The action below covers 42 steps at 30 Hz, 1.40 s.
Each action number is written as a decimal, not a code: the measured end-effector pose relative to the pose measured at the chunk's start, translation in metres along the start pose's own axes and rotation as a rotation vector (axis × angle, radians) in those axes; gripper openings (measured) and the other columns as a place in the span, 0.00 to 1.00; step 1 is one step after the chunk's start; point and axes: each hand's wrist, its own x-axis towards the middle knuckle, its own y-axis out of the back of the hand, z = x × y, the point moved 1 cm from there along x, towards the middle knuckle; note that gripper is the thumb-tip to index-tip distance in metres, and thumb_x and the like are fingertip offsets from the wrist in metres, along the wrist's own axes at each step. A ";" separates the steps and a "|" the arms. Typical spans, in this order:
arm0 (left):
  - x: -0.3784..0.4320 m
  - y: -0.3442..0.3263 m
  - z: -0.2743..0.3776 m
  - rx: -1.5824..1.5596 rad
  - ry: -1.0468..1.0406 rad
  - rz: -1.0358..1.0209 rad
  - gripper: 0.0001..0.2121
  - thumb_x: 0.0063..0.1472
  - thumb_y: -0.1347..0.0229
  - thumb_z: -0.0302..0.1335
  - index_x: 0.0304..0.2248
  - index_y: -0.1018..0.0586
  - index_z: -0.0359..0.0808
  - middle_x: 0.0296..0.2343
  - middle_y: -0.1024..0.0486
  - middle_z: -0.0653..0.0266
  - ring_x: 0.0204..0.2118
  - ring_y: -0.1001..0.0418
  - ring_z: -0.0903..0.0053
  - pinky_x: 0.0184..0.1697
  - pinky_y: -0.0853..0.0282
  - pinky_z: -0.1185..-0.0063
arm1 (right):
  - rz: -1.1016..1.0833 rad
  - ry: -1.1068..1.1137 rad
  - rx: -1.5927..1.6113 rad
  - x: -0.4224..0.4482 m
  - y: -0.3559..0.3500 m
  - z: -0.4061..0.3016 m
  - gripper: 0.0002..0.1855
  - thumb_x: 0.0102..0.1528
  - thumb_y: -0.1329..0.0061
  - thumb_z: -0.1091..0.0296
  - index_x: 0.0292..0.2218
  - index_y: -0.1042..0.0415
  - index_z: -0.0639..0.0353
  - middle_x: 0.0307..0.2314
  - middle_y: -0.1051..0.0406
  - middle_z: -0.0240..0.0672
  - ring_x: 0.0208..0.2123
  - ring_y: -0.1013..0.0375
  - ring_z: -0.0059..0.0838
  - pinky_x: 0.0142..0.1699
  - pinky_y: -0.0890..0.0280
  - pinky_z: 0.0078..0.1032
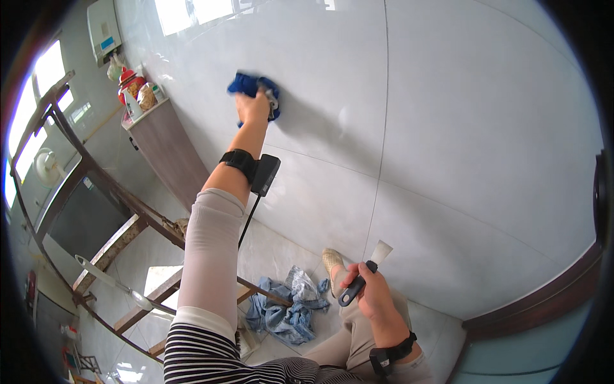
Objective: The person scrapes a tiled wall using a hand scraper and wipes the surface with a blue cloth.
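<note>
My left hand [253, 106] reaches up the wall and presses a bunched dark-blue cloth [247, 84] against the pale glossy tiles [316, 62]. The cloth has a greyish-white patch near my fingers, and its edges look blurred. Lower down, my right hand [373, 293] grips a scraper by its black handle [354, 289]. Its flat metal blade [382, 251] points up, in front of the tiled wall. A hanging hole shows at the handle's end.
At left stands a wooden ladder [103, 177], with a long-handled tool [112, 283] across it. Behind it is a cabinet [165, 144] bearing a red jar [130, 86]. Crumpled denim [288, 317] lies on the floor near my shoe [332, 259]. A dark door frame [532, 307] edges the right.
</note>
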 end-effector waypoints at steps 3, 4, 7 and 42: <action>-0.038 -0.008 0.087 0.193 -0.568 0.043 0.23 0.50 0.41 0.37 0.43 0.29 0.32 0.38 0.29 0.48 0.41 0.30 0.54 0.45 0.35 0.67 | -0.027 -0.022 0.056 0.002 0.005 0.000 0.15 0.61 0.63 0.60 0.35 0.32 0.65 0.22 0.31 0.36 0.27 0.29 0.32 0.38 0.34 0.28; -0.048 -0.009 0.107 0.056 -0.646 -0.043 0.21 0.49 0.41 0.33 0.42 0.28 0.32 0.37 0.29 0.49 0.41 0.31 0.54 0.44 0.35 0.68 | -0.042 -0.032 0.056 0.002 0.002 0.003 0.15 0.61 0.63 0.60 0.35 0.32 0.65 0.22 0.31 0.36 0.27 0.29 0.32 0.38 0.34 0.28; -0.090 -0.019 0.135 0.059 -1.179 -0.139 0.20 0.44 0.43 0.25 0.40 0.27 0.34 0.39 0.31 0.51 0.40 0.32 0.54 0.43 0.35 0.67 | -0.072 -0.035 0.054 0.000 -0.004 0.004 0.16 0.61 0.63 0.60 0.35 0.32 0.65 0.22 0.31 0.36 0.27 0.30 0.33 0.38 0.34 0.28; -0.147 -0.017 0.030 -0.011 -0.601 -0.218 0.16 0.53 0.41 0.34 0.35 0.26 0.30 0.34 0.31 0.54 0.35 0.31 0.68 0.38 0.35 0.74 | -0.062 -0.002 0.028 0.004 0.004 0.012 0.14 0.61 0.62 0.62 0.35 0.33 0.65 0.22 0.30 0.38 0.26 0.28 0.33 0.35 0.32 0.28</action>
